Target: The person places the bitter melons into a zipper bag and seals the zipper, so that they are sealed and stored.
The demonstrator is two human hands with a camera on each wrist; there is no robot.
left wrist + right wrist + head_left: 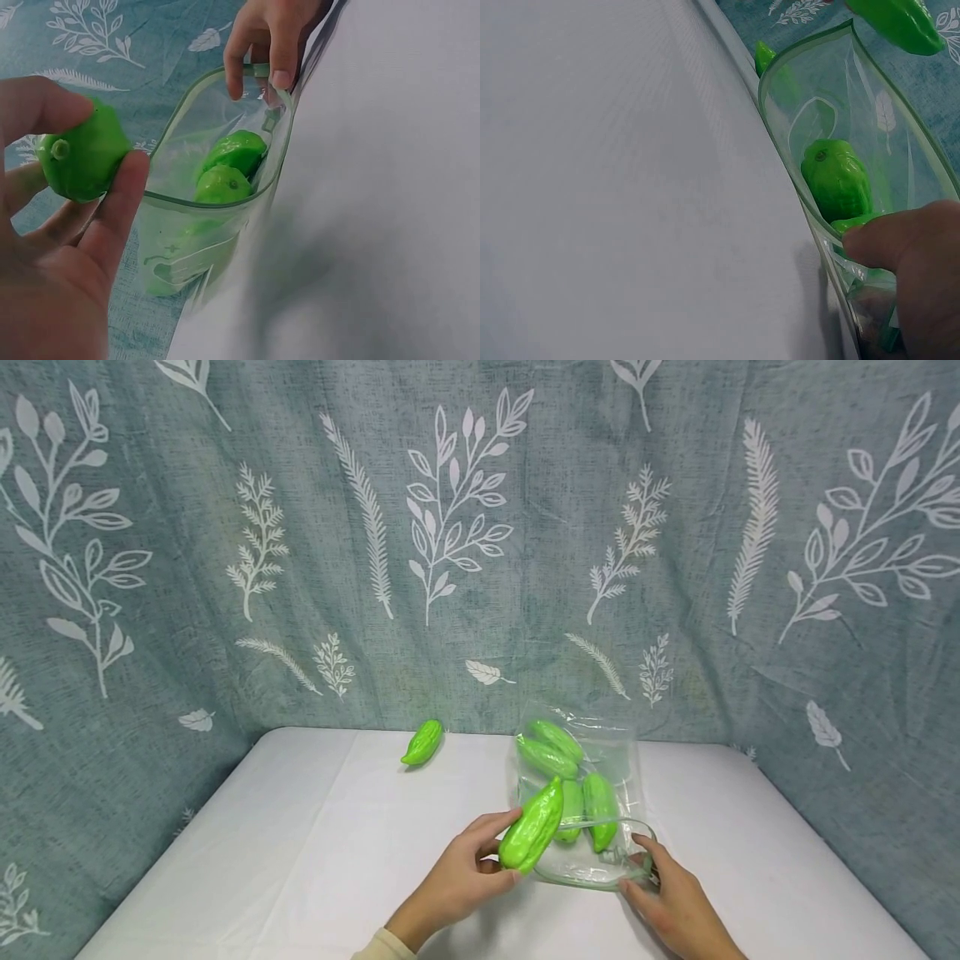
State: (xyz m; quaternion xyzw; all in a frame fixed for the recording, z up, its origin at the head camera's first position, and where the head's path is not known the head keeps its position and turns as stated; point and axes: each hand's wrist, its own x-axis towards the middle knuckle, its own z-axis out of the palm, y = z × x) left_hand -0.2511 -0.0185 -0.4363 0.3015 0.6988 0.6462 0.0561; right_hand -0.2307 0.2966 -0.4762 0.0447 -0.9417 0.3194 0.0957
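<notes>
My left hand (468,868) holds a bright green, ridged bitter melon (532,827) between thumb and fingers, its pointed tip up and to the right. In the head view this melon overlaps the left side of a clear zip bag (630,777) with a green rim. The bag lies with its mouth gaping toward me, and several bitter melons (600,810) are inside. At the mouth's right corner, my right hand (667,893) pinches the rim. The left wrist view shows the held bitter melon (86,154) outside the bag, beside the mouth.
Another bitter melon (423,743) lies by itself near the back edge of the white table (315,827), left of the bag. A blue-green curtain (465,527) with white leaf patterns hangs behind the table and along both sides.
</notes>
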